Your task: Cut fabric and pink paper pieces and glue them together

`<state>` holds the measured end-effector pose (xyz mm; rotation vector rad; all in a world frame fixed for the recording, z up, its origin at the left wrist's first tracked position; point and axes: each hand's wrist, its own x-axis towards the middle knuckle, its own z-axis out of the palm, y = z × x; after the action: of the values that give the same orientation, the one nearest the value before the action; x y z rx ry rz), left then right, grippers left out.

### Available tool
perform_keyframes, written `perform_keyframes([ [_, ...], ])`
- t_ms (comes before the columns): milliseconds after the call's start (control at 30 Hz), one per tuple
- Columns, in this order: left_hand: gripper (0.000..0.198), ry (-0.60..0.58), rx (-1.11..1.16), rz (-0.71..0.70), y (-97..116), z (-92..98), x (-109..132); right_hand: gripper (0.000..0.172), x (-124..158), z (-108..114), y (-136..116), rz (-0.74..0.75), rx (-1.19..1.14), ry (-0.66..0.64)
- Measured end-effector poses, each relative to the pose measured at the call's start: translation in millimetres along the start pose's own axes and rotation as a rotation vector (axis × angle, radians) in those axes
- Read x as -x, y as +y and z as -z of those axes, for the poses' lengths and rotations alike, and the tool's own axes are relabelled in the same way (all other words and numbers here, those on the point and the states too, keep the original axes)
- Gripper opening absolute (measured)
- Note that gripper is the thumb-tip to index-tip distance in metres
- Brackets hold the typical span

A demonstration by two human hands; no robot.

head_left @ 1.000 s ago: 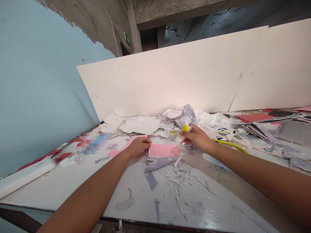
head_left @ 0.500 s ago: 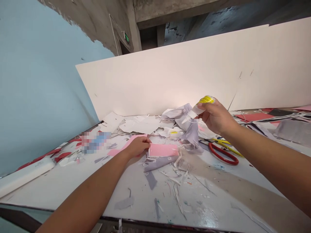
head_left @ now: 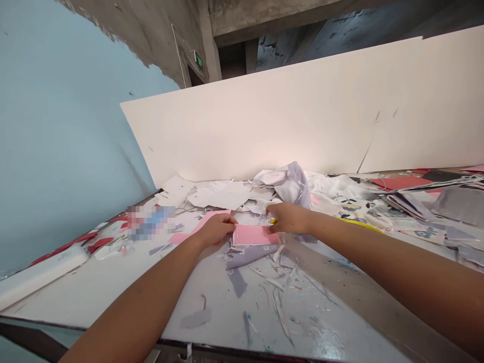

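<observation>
A small pink rectangular piece (head_left: 251,235) with a pale edge lies flat on the worktable. My left hand (head_left: 217,229) pinches its left end between thumb and fingers. My right hand (head_left: 289,218) is low at the piece's right end, fingers curled, the thumb over the pink edge. A bit of a glue bottle (head_left: 273,221) with a yellow label shows between thumb and forefinger; the hand hides the rest. Behind the left hand lies a larger pink sheet (head_left: 214,216). Lilac patterned fabric (head_left: 251,255) sticks out under the small piece.
White paper scraps (head_left: 219,194) and crumpled lilac cloth (head_left: 289,184) lie along a white board (head_left: 264,126). A yellow scissor handle (head_left: 359,222) shows behind my right forearm. A white roll (head_left: 45,275) lies at left, and patterned fabric (head_left: 427,234) at right. Thin offcuts (head_left: 280,312) litter the front.
My right hand has come down and left from above the table, where it held the glue bottle tilted nozzle-down, to the right end of the pink piece. My left hand keeps its pinch.
</observation>
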<state>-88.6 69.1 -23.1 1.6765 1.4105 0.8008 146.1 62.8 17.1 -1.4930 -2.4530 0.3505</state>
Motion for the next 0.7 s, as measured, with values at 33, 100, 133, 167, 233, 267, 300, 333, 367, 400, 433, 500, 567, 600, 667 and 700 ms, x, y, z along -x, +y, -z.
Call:
perform_keyframes([
  [33, 0.013, 0.000, 0.001, 0.000, 0.0, 0.0, -0.3, 0.034, -2.3, -2.0, 0.8, 0.002, 0.004, -0.013],
  [100, 0.013, -0.003, 0.006, -0.004, 0.3, -0.1, -0.6, 0.033, -5.5, -3.9, 1.9, 0.002, 0.008, -0.033],
  [133, 0.012, -0.004, 0.008, -0.008, 0.6, 0.0, -0.5, 0.033, -6.6, -4.1, 2.4, 0.000, 0.008, -0.041],
  [167, 0.012, -0.005, 0.011, -0.011, 1.0, -0.1, -0.3, 0.034, -7.3, -4.1, 2.9, -0.003, 0.008, -0.045],
  [233, 0.011, -0.002, 0.014, -0.012, 2.1, -0.2, 0.5, 0.034, -8.1, -4.0, 4.2, -0.013, 0.008, -0.046],
  [267, 0.011, -0.001, 0.015, -0.010, 2.6, -0.5, 1.1, 0.035, -8.1, -3.9, 5.2, -0.020, 0.008, -0.043],
  [300, 0.011, 0.002, 0.016, -0.007, 3.2, -0.8, 1.7, 0.034, -8.1, -3.8, 6.3, -0.028, 0.008, -0.039],
  [333, 0.012, 0.006, 0.017, -0.004, 3.8, -1.1, 2.2, 0.033, -7.8, -3.5, 7.5, -0.037, 0.007, -0.034],
  [367, 0.012, 0.011, 0.018, 0.000, 4.2, -1.5, 2.7, 0.033, -7.4, -3.1, 8.7, -0.048, 0.004, -0.031],
  [400, 0.012, 0.015, 0.018, 0.004, 4.6, -1.8, 3.2, 0.032, -6.7, -2.3, 9.8, -0.059, 0.001, -0.027],
  [433, 0.012, 0.019, 0.018, 0.007, 4.8, -2.1, 3.4, 0.031, -5.8, -0.9, 10.7, -0.072, -0.003, -0.023],
  [500, 0.012, 0.026, 0.019, 0.012, 4.9, -2.3, 3.6, 0.031, -3.1, 4.1, 11.6, -0.097, -0.020, -0.018],
  [567, 0.012, 0.027, 0.020, 0.016, 4.6, -1.9, 3.2, 0.032, 1.1, 13.4, 11.5, -0.117, -0.056, -0.037],
  [600, 0.012, 0.026, 0.021, 0.018, 4.4, -1.6, 2.9, 0.034, 3.7, 19.7, 11.3, -0.126, -0.080, -0.059],
  [667, 0.011, 0.021, 0.025, 0.018, 3.9, -0.7, 2.3, 0.037, 9.7, 35.0, 11.5, -0.143, -0.138, -0.124],
  [700, 0.011, 0.017, 0.026, 0.018, 3.7, -0.4, 2.1, 0.037, 13.0, 43.5, 12.2, -0.153, -0.163, -0.157],
])
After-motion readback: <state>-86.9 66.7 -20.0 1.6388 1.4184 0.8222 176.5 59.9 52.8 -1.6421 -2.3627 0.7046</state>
